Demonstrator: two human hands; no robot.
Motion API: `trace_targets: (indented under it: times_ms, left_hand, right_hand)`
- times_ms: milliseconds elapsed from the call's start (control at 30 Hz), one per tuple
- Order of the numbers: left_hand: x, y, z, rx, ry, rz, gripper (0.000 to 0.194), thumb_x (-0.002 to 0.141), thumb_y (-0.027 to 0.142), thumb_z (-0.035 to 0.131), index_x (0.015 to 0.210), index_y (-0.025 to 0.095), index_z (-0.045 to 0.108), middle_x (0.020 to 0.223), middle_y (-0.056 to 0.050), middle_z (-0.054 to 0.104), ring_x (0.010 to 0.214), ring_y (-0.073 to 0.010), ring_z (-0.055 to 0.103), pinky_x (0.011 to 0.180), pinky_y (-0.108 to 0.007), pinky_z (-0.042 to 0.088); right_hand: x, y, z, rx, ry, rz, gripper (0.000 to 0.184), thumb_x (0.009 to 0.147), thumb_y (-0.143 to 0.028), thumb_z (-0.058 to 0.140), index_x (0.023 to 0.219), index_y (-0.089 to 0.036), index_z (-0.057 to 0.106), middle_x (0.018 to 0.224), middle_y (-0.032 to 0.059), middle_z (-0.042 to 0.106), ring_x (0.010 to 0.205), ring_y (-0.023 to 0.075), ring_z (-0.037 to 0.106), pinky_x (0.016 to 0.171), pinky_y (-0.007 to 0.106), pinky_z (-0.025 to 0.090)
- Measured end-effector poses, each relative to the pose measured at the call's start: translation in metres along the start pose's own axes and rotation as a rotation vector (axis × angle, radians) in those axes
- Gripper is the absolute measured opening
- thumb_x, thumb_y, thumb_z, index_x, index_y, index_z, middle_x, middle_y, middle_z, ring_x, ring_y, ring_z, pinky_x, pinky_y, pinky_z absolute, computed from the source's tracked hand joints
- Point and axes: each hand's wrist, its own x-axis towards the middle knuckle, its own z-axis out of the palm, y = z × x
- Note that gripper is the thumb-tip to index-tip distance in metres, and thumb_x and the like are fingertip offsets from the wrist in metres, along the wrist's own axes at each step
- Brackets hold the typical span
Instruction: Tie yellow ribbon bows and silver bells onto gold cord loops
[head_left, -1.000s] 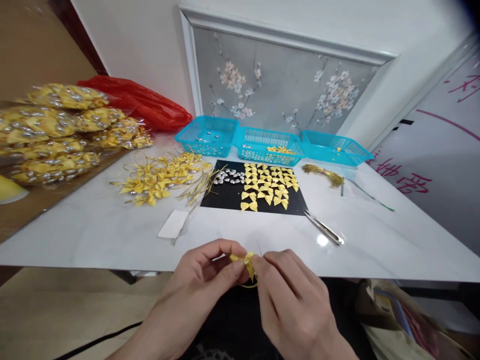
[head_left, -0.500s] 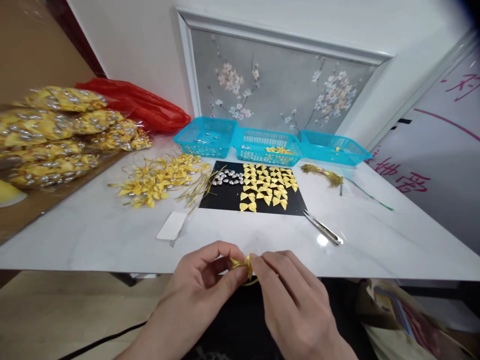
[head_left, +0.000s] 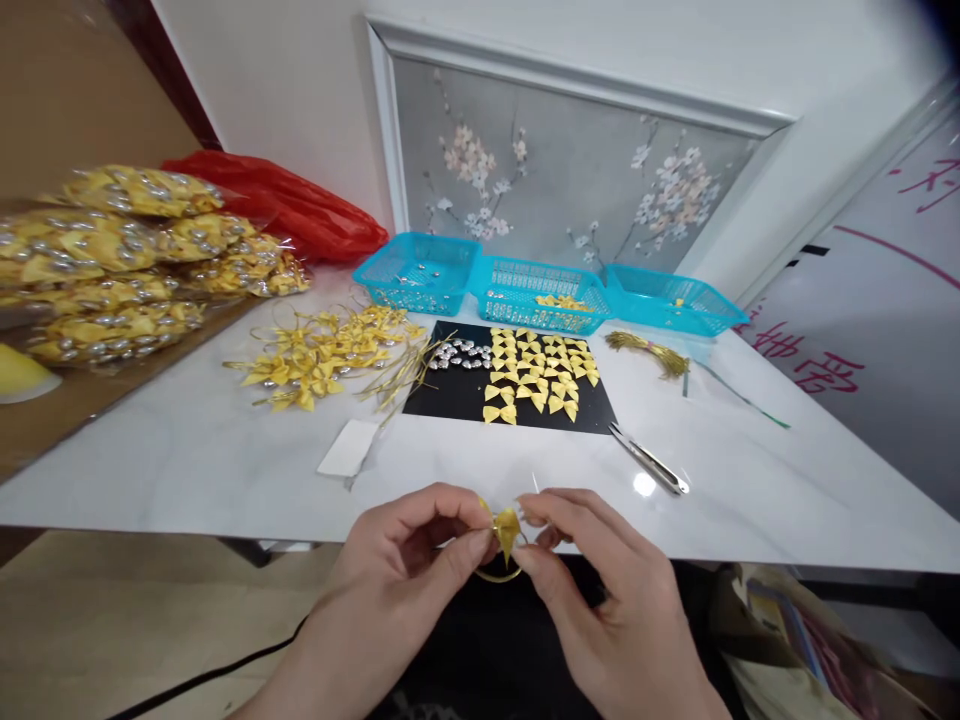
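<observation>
Just over the table's front edge, my left hand point(head_left: 424, 560) pinches a yellow ribbon bow point(head_left: 507, 530) between thumb and fingertips. My right hand point(head_left: 600, 580) is at the bow's right side, its thumb and index finger bent around a thin gold cord point(head_left: 499, 577) that loops below the bow. Part of the bow and cord is hidden by fingers. Beyond the hands, several yellow bows point(head_left: 531, 380) lie in columns on a black mat point(head_left: 442, 397), with silver beads point(head_left: 461, 354) at its upper left.
Blue baskets point(head_left: 420, 300) line the back. Scissors-like snips point(head_left: 651, 460) lie right of the mat, near a gold cord bundle point(head_left: 649, 350). At left are finished yellow bows point(head_left: 315, 360), a white card point(head_left: 349, 448), bagged bows point(head_left: 105, 250) and a red bag point(head_left: 285, 205).
The right hand's fingers have opened apart and shifted slightly right, exposing more of the bow. The left hand keeps its pinch. The view has shifted a little.
</observation>
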Motion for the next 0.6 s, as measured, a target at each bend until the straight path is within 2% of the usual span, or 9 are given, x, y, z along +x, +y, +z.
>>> trace_targets:
  times_ms: [67, 167, 400, 600]
  left_hand:
    - [-0.0006, 0.0015, 0.0000, 0.023, 0.019, 0.023, 0.006, 0.080, 0.027, 0.074, 0.077, 0.022, 0.072, 0.077, 0.001, 0.072, 0.073, -0.0158, 0.065, 0.069, -0.021, 0.052]
    - [-0.0018, 0.0026, 0.0009, 0.016, 0.046, 0.046, 0.005, 0.078, 0.024, 0.075, 0.073, 0.023, 0.072, 0.074, 0.003, 0.071, 0.071, -0.0142, 0.064, 0.067, -0.018, 0.052]
    - [-0.0033, 0.0026, 0.0006, -0.028, 0.015, 0.029, 0.003, 0.077, 0.021, 0.075, 0.077, 0.024, 0.075, 0.074, 0.003, 0.073, 0.071, -0.0146, 0.066, 0.066, -0.019, 0.053]
    - [-0.0043, 0.0014, -0.0009, -0.039, -0.021, 0.034, 0.005, 0.078, 0.021, 0.076, 0.082, 0.025, 0.075, 0.080, 0.003, 0.074, 0.077, -0.0153, 0.067, 0.071, -0.019, 0.053]
  right_hand:
    - [0.0006, -0.0006, -0.0014, 0.122, -0.052, 0.095, 0.016, 0.091, -0.010, 0.059, 0.101, -0.019, 0.068, 0.088, 0.0013, 0.069, 0.073, 0.0105, 0.067, 0.066, 0.018, 0.058]
    - [0.0020, -0.0018, 0.0004, 0.189, -0.036, 0.118, 0.016, 0.091, -0.008, 0.058, 0.093, -0.019, 0.069, 0.079, -0.0008, 0.069, 0.069, 0.0092, 0.066, 0.063, 0.016, 0.057]
    - [0.0013, -0.0020, 0.0071, -0.045, 0.106, -0.129, 0.021, 0.087, 0.002, 0.057, 0.091, -0.013, 0.071, 0.083, 0.0069, 0.065, 0.070, 0.0127, 0.066, 0.062, 0.020, 0.059]
    - [0.0014, -0.0003, 0.0061, -0.080, 0.106, -0.193, 0.022, 0.086, 0.006, 0.057, 0.091, -0.011, 0.071, 0.083, 0.0085, 0.064, 0.071, 0.0135, 0.064, 0.062, 0.023, 0.058]
